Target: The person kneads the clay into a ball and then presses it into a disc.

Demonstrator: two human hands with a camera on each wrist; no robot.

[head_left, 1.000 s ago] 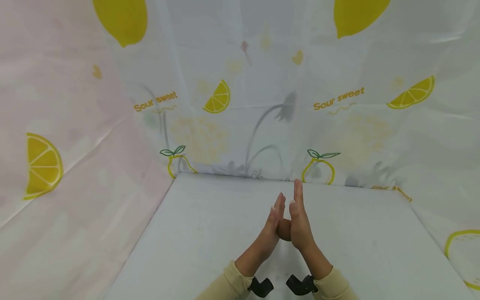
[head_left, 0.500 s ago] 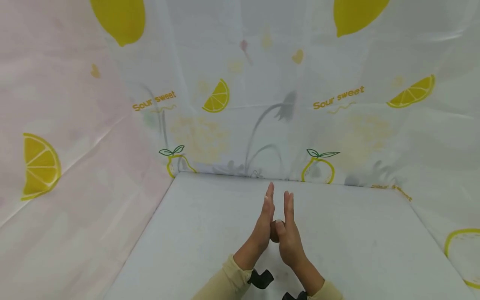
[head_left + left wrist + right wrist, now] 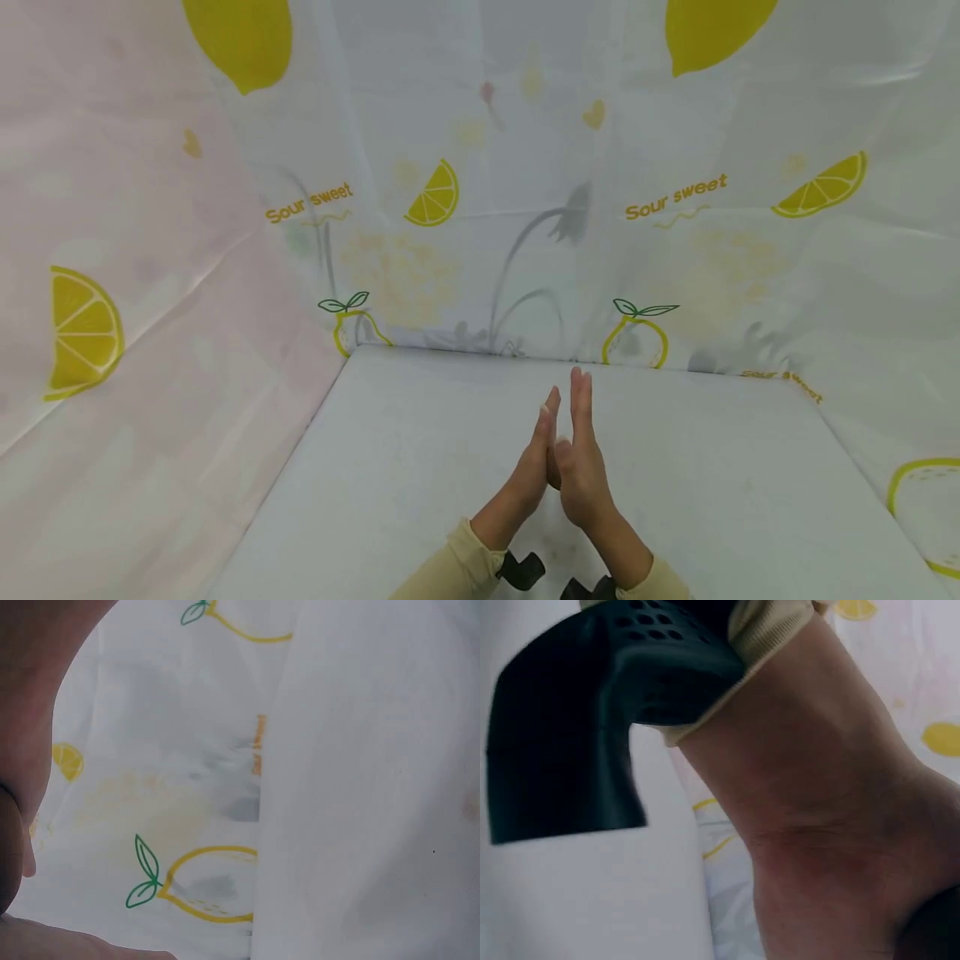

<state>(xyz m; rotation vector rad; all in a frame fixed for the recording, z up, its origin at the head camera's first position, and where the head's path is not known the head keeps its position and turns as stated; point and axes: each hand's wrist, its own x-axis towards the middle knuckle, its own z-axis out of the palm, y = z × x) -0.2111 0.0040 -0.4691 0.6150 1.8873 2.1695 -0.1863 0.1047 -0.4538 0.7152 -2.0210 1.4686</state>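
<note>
Between my two upright palms sits a brown, rounded lump [image 3: 554, 480], mostly hidden in the head view. My left hand [image 3: 532, 468] presses it from the left, fingers straight and pointing up and away. From the other side my right hand [image 3: 583, 477] lies flat against it, fingers also straight. The left wrist view catches the smooth brown lump [image 3: 9, 851] at its left edge, with parts of the hands around it. Low in the right corner of the right wrist view the lump [image 3: 939, 930] looks dark, beside a bare wrist. What it is made of cannot be told.
Both hands are above a white tabletop [image 3: 405, 467]. A lemon-print sheet [image 3: 480, 275] rises behind and on both sides of it. Black curved wrist mounts [image 3: 522, 571] stick out near the pale yellow cuffs; one mount [image 3: 562, 750] looms large in the right wrist view.
Both hands shifted left, then slightly back right, sliding past each other with the lump between them. The right hand is nearer me than a second ago, and less of the lump shows.
</note>
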